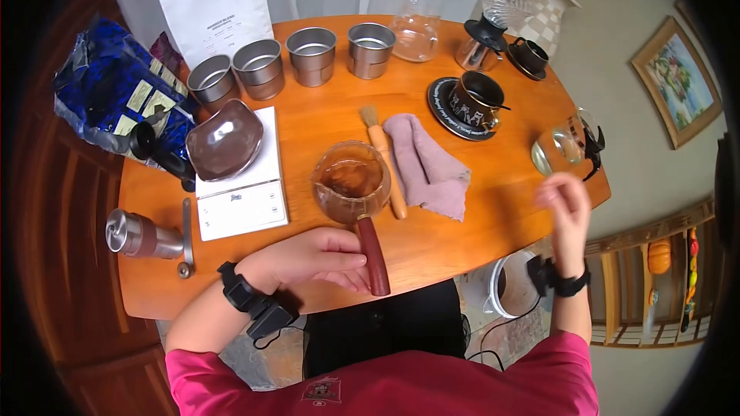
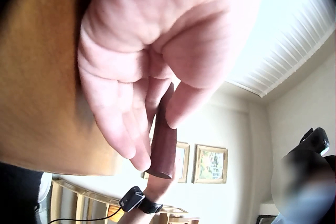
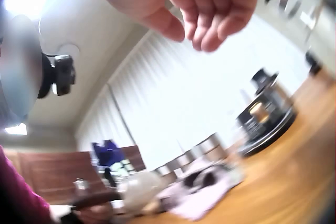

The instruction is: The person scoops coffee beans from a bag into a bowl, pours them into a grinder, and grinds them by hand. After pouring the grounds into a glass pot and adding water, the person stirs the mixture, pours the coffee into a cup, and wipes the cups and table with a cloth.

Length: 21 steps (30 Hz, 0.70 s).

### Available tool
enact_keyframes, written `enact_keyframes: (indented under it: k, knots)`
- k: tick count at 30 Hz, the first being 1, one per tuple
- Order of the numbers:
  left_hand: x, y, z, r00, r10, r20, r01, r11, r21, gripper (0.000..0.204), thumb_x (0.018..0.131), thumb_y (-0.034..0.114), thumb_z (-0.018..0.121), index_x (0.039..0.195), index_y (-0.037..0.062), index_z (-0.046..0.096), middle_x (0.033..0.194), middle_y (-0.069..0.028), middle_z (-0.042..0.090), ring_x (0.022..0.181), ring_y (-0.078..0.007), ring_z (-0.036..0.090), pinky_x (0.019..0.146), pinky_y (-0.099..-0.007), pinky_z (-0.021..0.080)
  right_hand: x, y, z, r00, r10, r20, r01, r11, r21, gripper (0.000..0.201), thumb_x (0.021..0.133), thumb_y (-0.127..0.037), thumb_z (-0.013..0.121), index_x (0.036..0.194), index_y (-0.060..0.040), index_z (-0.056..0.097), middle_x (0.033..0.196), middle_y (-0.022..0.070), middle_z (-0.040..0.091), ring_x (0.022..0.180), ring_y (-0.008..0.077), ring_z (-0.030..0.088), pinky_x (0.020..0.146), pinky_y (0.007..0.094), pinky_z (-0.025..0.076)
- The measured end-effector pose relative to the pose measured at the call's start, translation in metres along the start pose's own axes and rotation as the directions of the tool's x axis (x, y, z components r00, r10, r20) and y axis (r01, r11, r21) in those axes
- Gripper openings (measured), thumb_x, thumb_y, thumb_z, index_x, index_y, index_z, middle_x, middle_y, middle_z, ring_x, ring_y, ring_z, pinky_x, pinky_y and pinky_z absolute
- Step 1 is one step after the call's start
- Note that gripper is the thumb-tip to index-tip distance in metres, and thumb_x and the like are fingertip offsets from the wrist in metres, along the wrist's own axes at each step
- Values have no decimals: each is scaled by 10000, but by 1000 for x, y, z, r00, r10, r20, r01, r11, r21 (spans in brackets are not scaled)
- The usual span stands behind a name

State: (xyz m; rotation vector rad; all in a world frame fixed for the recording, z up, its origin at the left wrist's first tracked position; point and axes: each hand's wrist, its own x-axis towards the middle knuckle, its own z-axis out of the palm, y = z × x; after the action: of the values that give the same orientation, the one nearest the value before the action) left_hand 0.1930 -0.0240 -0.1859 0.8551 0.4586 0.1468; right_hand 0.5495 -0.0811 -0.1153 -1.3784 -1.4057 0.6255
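A round glass pot (image 1: 351, 185) with brown liquid inside sits at the middle front of the table, its dark red wooden handle (image 1: 376, 262) pointing toward the body. My left hand (image 1: 320, 256) holds that handle between thumb and fingers; in the left wrist view the handle (image 2: 165, 153) shows between the thumb and fingertips. My right hand (image 1: 569, 204) is raised at the right edge of the table, fingers loosely curled with nothing in them. Just beyond it stands a clear glass server (image 1: 556, 150) with a black handle. A wooden-handled brush (image 1: 379, 142) and a pink cloth (image 1: 424, 162) lie right of the pot.
Left of the pot, a brown dish (image 1: 225, 141) rests on a white scale (image 1: 243, 212), near a hand grinder (image 1: 142, 235). Several metal cups (image 1: 311, 58) line the back, before a white coffee bag (image 1: 212, 4). A black cup (image 1: 476, 100) on its saucer stands back right.
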Motion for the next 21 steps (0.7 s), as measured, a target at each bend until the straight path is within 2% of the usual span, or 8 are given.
enact_keyframes:
  k: [2, 3, 6, 11, 14, 16, 19, 21]
  knots:
    - [0, -1, -2, 1000, 0, 18, 0, 1000, -22, 272, 930, 144, 478, 1135, -32, 507, 1068, -151, 603, 970, -209, 611, 853, -298, 490, -14, -21, 45, 895, 177, 409, -261, 952, 161, 146, 914, -109, 498, 1033, -30, 530, 917, 65, 605, 850, 134, 592, 746, 254, 474]
    - [0, 0, -2, 998, 23, 56, -21, 999, -40, 284, 930, 149, 481, 1152, -27, 500, 1085, -144, 597, 993, -202, 600, 869, -294, 479, -19, -18, 64, 809, 157, 566, -311, 932, 187, 185, 928, -117, 478, 1091, -32, 501, 957, 74, 597, 881, 140, 591, 758, 254, 470]
    - [-4, 6, 6, 990, 87, 112, -84, 996, -35, 323, 925, 150, 494, 1195, -25, 475, 1122, -138, 583, 1049, -200, 571, 908, -293, 450, -31, -11, 108, 547, 152, 823, -621, 733, 278, 287, 940, -125, 462, 1193, -48, 353, 1053, 92, 542, 932, 149, 573, 799, 261, 461]
    - [-11, 9, 4, 977, 83, 195, -96, 994, 56, 348, 909, 133, 514, 1213, -31, 467, 1113, -125, 591, 1049, -183, 567, 895, -276, 440, -33, -18, 136, 479, 215, 851, -690, 692, 213, 357, 914, -132, 521, 1185, -22, 316, 972, 85, 537, 886, 154, 589, 756, 259, 489]
    - [-20, 18, 1, 977, 55, 206, -95, 978, 188, 313, 899, 112, 518, 1170, -43, 501, 1052, -125, 615, 988, -174, 593, 848, -266, 458, -30, -27, 135, 444, 245, 862, -696, 699, 161, 347, 902, -94, 503, 1180, -7, 315, 885, 56, 516, 772, 115, 566, 658, 222, 473]
    - [-29, 22, -7, 971, 29, 238, -92, 962, 258, 263, 888, 89, 523, 1108, -53, 551, 988, -126, 637, 924, -170, 618, 814, -263, 471, -26, -27, 132, 464, 238, 853, -676, 718, 167, 341, 885, -58, 464, 1186, -4, 313, 832, 34, 482, 681, 84, 501, 587, 201, 420]
    - [-48, 29, -10, 938, 254, 234, -312, 913, 262, 215, 894, 112, 503, 948, -56, 626, 811, -129, 657, 710, -168, 640, 679, -249, 490, -23, -27, 127, 485, 212, 849, -670, 713, 204, 343, 853, -21, 416, 1184, -4, 327, 785, 10, 438, 589, 56, 399, 510, 189, 331]
    - [-51, 26, -14, 841, 520, 148, -538, 833, 131, 263, 906, 157, 484, 828, -44, 634, 688, -122, 635, 594, -164, 611, 590, -240, 464, -19, -27, 122, 483, 205, 851, -678, 703, 216, 350, 834, -10, 402, 1179, -2, 346, 773, 3, 425, 561, 49, 359, 487, 189, 298]
